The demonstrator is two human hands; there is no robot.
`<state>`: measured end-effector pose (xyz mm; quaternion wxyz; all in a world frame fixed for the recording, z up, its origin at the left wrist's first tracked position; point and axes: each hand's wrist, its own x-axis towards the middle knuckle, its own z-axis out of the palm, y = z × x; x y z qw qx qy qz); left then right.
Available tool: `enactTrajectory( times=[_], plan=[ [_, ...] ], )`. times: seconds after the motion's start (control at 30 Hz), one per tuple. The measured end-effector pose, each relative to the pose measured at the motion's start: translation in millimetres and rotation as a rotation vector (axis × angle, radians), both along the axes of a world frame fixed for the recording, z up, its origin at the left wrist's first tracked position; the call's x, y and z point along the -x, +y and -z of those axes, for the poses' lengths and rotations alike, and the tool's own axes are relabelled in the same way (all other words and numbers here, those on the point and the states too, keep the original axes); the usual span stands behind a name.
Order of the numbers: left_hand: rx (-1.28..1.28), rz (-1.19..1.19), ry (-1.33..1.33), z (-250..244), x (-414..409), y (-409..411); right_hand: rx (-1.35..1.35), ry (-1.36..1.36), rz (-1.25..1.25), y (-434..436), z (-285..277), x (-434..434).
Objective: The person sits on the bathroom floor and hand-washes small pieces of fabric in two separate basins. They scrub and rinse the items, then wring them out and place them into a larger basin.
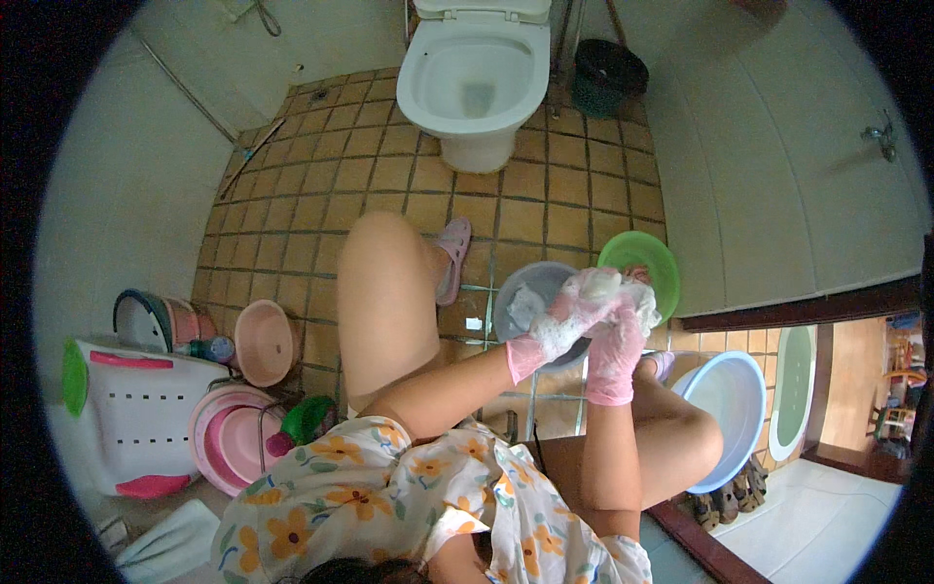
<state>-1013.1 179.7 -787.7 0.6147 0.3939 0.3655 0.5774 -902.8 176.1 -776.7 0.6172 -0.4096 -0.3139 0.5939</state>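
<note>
Both hands wear pink rubber gloves coated in suds. My left hand point(558, 318) and my right hand point(617, 346) meet above a grey basin point(512, 286), closed on a soapy white cloth point(648, 301). A pale rounded lump point(603, 283) lies at the fingers; whether it is soap or bunched foam is unclear. Foam point(524, 305) rests inside the grey basin. Right behind it stands a green basin point(660, 263), with a brownish-pink cloth point(636, 273) partly visible past the gloves.
A blue basin point(759, 409) stands beyond my right knee. To the left are a pink basin point(266, 343), stacked pink tubs point(208, 438) and a white plastic board point(146, 416). Ahead, a toilet point(478, 139) and dark bin point(602, 80) stand on the tiled floor point(328, 175).
</note>
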Motion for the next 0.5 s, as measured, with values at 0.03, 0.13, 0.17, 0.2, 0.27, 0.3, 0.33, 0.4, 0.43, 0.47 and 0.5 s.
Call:
enactTrajectory(
  times=[0.03,0.13,0.17,0.2,0.27,0.3,0.33,0.4,0.43,0.47,0.5],
  plan=[
    [0.093,0.013,-0.076,3,2,0,-0.021,0.020,-0.004,-1,-7,1],
    [0.394,0.044,-0.588,17,4,3,0.037,0.383,0.023,-1,-24,-5],
    [0.490,0.090,-0.798,21,6,5,0.036,0.443,0.043,2,-27,-9],
    [0.522,0.159,-0.889,15,10,14,0.035,0.501,0.065,5,-31,-15],
    [0.468,0.192,-0.859,4,19,20,0.012,0.666,0.029,9,-41,-31],
    [0.437,0.200,-0.841,-11,30,22,-0.006,0.777,-0.035,9,-50,-37],
    [0.540,0.174,-0.747,-23,43,28,0.003,0.810,-0.031,7,-65,-40],
    [0.499,0.035,-0.663,-57,72,49,-0.062,0.887,-0.072,13,-77,-54],
    [0.372,0.188,-0.675,-62,102,65,-0.052,0.956,-0.098,13,-91,-52],
    [0.262,0.141,-0.543,-84,128,77,-0.081,0.903,-0.044,15,-90,-55],
    [0.192,0.005,-0.490,-133,145,76,-0.108,0.844,0.017,17,-86,-65]
  ],
)
